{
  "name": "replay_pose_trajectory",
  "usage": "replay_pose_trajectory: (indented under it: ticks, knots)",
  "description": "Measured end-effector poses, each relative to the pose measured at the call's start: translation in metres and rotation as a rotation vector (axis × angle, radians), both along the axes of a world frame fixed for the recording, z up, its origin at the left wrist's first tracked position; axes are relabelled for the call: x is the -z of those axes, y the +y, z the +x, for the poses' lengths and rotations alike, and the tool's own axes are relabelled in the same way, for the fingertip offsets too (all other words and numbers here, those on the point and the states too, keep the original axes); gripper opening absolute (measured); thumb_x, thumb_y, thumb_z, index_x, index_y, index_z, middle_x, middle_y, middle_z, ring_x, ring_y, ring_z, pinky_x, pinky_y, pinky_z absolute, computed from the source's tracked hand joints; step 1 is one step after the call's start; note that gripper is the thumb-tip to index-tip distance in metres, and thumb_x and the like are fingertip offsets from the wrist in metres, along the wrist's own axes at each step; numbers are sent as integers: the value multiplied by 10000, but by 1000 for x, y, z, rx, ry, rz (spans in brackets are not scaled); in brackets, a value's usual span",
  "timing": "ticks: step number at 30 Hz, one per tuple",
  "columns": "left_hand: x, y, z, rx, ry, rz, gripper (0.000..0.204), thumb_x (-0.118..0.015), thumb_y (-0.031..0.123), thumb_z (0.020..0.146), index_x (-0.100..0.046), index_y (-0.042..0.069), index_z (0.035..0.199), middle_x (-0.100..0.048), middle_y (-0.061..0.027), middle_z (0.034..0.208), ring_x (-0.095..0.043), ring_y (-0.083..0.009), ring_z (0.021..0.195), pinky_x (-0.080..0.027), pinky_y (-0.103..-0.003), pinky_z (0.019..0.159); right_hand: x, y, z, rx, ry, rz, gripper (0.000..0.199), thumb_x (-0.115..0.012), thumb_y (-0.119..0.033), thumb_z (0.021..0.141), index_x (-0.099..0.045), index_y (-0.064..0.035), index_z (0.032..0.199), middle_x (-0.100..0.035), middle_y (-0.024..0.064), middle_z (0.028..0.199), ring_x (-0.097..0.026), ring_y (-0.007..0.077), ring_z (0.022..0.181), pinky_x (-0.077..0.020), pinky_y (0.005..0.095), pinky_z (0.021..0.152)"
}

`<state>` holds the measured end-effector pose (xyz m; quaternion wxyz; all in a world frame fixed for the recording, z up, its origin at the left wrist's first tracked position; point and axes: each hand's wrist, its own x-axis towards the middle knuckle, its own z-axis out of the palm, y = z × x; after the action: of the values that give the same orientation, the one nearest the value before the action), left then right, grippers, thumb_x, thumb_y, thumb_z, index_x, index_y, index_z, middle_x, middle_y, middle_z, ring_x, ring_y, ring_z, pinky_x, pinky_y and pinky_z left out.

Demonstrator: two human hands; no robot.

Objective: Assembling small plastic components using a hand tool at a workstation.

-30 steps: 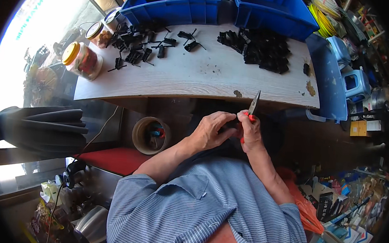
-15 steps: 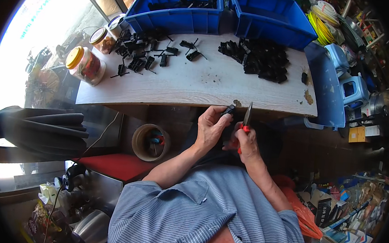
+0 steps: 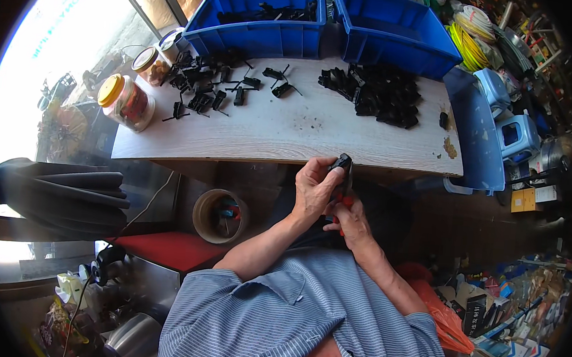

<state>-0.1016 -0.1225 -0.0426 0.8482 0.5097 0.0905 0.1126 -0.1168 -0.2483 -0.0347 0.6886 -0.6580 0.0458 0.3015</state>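
Just off the table's front edge, my left hand [image 3: 311, 192] pinches a small black plastic part [image 3: 343, 160] between thumb and fingers. Close by on the right, my right hand [image 3: 356, 224] is closed around red-handled pliers [image 3: 347, 201]. The jaws of the pliers point up toward the black part; whether they touch it I cannot tell. On the white table [image 3: 256, 133], a dense heap of similar black parts [image 3: 381, 95] lies at the right. More black pieces with thin rods [image 3: 203, 83] are scattered at the left.
Two blue bins [image 3: 256, 38] stand along the table's far side, the left one with black parts inside. Jars with lids [image 3: 128, 104] sit at the left edge. Below the table is a round bucket [image 3: 198, 217] with tools. A blue plastic tub [image 3: 478, 135] stands at the right.
The pliers have swung left and in toward the black part, the right hand moving left and slightly down. My left hand has shifted slightly right, still gripping the part.
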Motion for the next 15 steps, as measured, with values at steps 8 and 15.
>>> replay_pose_trajectory:
  ticks: [8, 15]
  knots:
    - [9, 2, 0, 13, 29, -21, 217, -670, 66, 921, -591, -14, 1108, -658, -29, 859, -588, -59, 718, -497, -209, 621, 7, 1, -2, -36, -9, -38, 457, -533, -260, 868, -469, -39, 1263, -634, 60, 896, -651, 141, 837, -534, 278, 544]
    - [8, 1, -1, -16, 49, 3, 191, -666, 47, 916, -603, -8, 1088, -660, -29, 868, -592, -60, 724, -509, -214, 632, 9, 2, -2, -43, -12, -69, 443, -532, -265, 867, -475, -38, 1243, -635, 58, 872, -648, 143, 833, -530, 275, 543]
